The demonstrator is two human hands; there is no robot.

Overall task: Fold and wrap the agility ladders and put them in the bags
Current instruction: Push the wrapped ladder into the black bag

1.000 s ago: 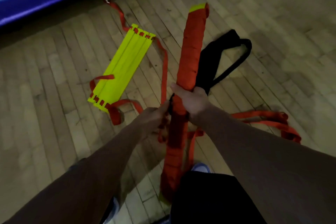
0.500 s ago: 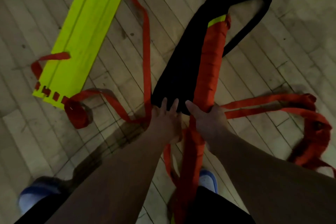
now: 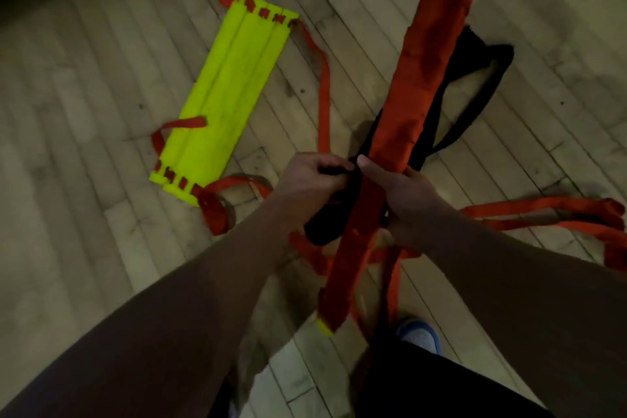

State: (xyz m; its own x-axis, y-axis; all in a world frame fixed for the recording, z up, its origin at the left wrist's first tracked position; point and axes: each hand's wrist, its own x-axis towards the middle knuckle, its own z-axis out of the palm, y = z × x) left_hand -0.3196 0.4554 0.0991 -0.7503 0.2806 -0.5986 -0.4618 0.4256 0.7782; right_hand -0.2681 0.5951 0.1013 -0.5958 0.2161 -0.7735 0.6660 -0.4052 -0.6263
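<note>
Above the wood floor [image 3: 101, 180], both hands, left hand [image 3: 315, 187] and right hand [image 3: 403, 193], pinch the black bag [image 3: 353, 187] edge around the wrapped ladder [image 3: 417, 78].

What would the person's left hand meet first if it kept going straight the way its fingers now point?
The left hand points right, at the black bag edge it pinches; just beyond is the orange-wrapped ladder bundle and the right hand's thumb. Depth is unclear, but the bundle looks first.

Dim room, worn wooden plank floor [image 3: 101, 85], perhaps a gym.
</note>
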